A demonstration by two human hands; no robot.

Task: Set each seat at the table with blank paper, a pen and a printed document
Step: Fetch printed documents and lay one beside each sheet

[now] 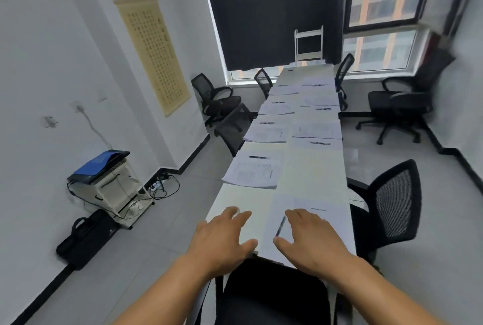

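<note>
- Partly hidden under both forearms, a black chair back is cut off at the bottom edge.
- Fingers of the left hand are spread, palm down, over the bare table; contact cannot be judged.
- Fingers of the right hand are held loosely apart over the nearest paper, nothing gripped.
- A dark pen lies on that paper between the hands.
- Farther sets of printed sheets with pens line both sides, their text blurred.
</note>
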